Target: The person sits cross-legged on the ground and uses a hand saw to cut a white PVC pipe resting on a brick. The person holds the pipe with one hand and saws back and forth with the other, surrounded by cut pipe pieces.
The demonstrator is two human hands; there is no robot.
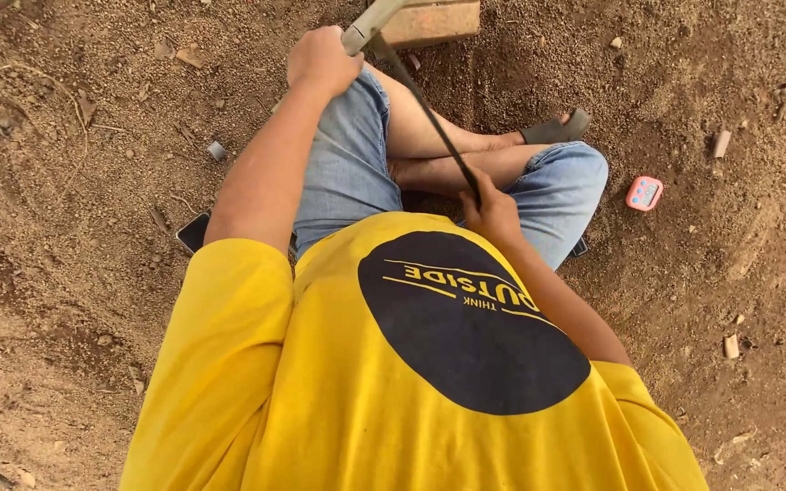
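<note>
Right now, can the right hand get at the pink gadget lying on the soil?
Probably yes, but not at once: the right hand grips a dark strap. The pink gadget lies uncovered beyond the right knee, nothing over it.

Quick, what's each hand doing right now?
Left hand: closed around the pale tool handle.
Right hand: closed on the thin dark strap running down from the handle.

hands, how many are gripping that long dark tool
2. The left hand grips the pale handle end at the top, near the brick. The right hand holds the dark strip lower down, over the lap.
</note>
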